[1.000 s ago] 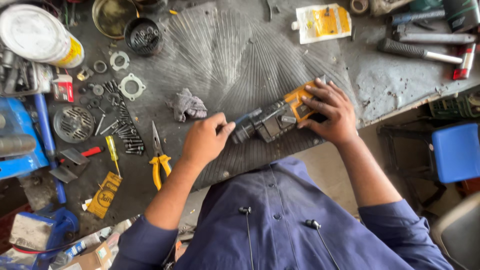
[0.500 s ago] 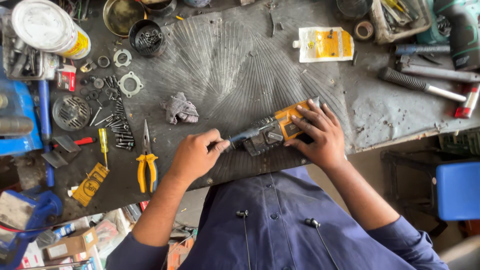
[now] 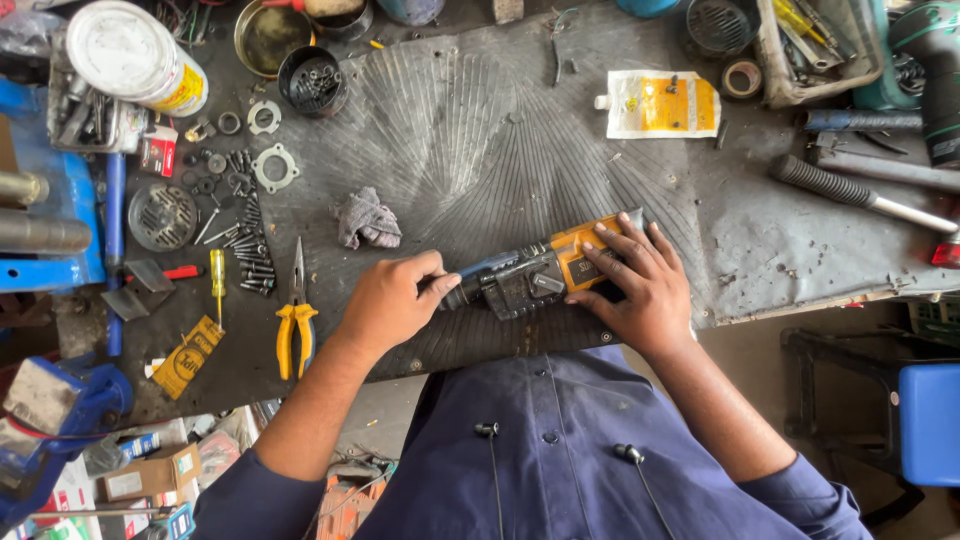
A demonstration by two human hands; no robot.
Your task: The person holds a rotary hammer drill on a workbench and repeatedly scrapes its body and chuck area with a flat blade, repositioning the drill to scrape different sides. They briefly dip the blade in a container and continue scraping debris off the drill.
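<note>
A grey and yellow power tool [image 3: 535, 276] lies on its side on the dark ribbed rubber mat [image 3: 480, 130] at the bench's front edge. My right hand [image 3: 635, 285] is spread over its yellow rear body and presses it down. My left hand [image 3: 392, 300] is closed around the tool's front nose end, with the thumb against the grey housing. What sits between the fingers of the left hand is hidden.
A crumpled grey rag [image 3: 367, 220] lies behind my left hand. Yellow-handled pliers [image 3: 296, 320], a small yellow screwdriver [image 3: 217, 280], bolts and washers [image 3: 245, 235] lie to the left. A yellow-white pouch [image 3: 660, 102] and long tools [image 3: 860, 190] lie at the back right. A blue stool [image 3: 928, 420] stands right.
The view has shifted, so the bench sits higher and further left. Both hands stay on the power tool; my left hand has closed tighter around its nose.
</note>
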